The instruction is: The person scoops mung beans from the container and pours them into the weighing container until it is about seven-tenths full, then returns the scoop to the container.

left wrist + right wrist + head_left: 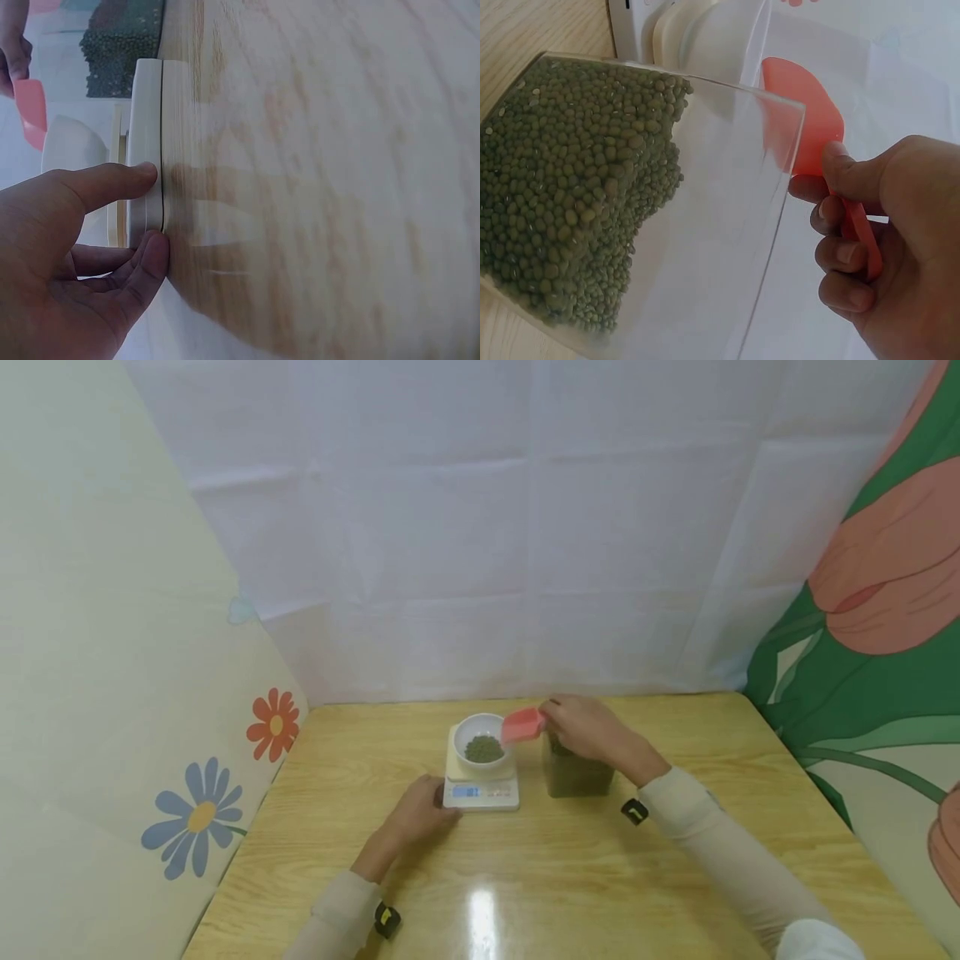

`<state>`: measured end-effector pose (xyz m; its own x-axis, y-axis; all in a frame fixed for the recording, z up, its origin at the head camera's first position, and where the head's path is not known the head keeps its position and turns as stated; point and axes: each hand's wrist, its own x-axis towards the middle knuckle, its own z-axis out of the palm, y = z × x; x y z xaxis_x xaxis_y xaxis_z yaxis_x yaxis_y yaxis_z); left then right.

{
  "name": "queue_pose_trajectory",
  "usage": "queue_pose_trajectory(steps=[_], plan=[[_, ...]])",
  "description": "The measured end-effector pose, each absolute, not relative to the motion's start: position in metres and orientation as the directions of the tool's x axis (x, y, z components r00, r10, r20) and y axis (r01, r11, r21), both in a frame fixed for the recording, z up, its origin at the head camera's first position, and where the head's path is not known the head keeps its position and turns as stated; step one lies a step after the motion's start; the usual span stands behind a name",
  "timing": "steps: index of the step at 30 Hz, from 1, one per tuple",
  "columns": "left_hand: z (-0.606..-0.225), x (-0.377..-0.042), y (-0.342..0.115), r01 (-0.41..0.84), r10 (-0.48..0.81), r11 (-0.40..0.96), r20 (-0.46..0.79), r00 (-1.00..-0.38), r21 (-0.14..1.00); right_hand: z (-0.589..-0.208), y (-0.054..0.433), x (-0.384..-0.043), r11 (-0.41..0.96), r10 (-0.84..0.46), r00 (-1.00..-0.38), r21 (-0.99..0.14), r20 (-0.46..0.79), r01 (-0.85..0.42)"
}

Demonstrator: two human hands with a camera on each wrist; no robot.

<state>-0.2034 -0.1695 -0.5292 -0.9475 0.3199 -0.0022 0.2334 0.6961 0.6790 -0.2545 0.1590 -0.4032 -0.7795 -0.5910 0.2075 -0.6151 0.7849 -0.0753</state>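
Note:
A white kitchen scale (482, 802) with a lit display stands on the table, bearing a white bowl (460, 737) with a heap of green mung beans (483, 749). My left hand (422, 810) grips the scale's near left corner, thumb on the front face and fingers curled at the side. In my right hand (581, 724) is the handle of a pink scoop (806, 112), its blade tilted at the bowl's right rim. Below that hand a clear square container (727, 187) stands right of the scale, partly filled with mung beans (577, 180).
The wood-grain table (360, 752) ends at a white cloth (465, 568) hanging behind it. Walls with painted flowers rise at left and right. A small black tag (634, 812) hangs at the right cuff, another tag (387, 920) at the left.

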Motion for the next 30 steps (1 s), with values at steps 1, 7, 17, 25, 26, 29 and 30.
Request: queue_pose_trajectory(steps=[1, 7, 17, 25, 26, 29, 30], plan=[[-0.529, -0.203, -0.17, 0.23, 0.318, 0.696, -0.004, -0.948, 0.68, -0.403, 0.16, -0.255, 0.786, -0.589, -0.781, -0.077, 0.209, -0.613], [-0.53, -0.204, -0.17, 0.221, 0.31, 0.702, -0.012, -0.951, 0.677, -0.398, 0.165, -0.254, 0.793, -0.574, -0.791, -0.097, 0.21, -0.601], [-0.531, -0.204, -0.17, 0.227, 0.311, 0.701, -0.004, -0.95, 0.677, -0.393, 0.173, -0.248, 0.801, -0.55, -0.802, -0.125, 0.233, -0.586], [-0.532, -0.204, -0.17, 0.227, 0.313, 0.701, -0.006, -0.95, 0.677, -0.389, 0.185, -0.242, 0.808, -0.535, -0.808, -0.13, 0.247, -0.575], [-0.532, -0.204, -0.169, 0.227, 0.313, 0.7, -0.005, -0.95, 0.677, -0.389, 0.186, -0.242, 0.807, -0.536, -0.806, -0.128, 0.251, -0.577], [-0.531, -0.204, -0.169, 0.228, 0.314, 0.698, -0.004, -0.95, 0.679, -0.388, 0.191, -0.241, 0.804, -0.539, -0.801, -0.123, 0.258, -0.581], [-0.531, -0.204, -0.169, 0.229, 0.314, 0.696, -0.003, -0.949, 0.681, -0.388, 0.193, -0.24, 0.805, -0.539, -0.803, -0.123, 0.256, -0.58]])
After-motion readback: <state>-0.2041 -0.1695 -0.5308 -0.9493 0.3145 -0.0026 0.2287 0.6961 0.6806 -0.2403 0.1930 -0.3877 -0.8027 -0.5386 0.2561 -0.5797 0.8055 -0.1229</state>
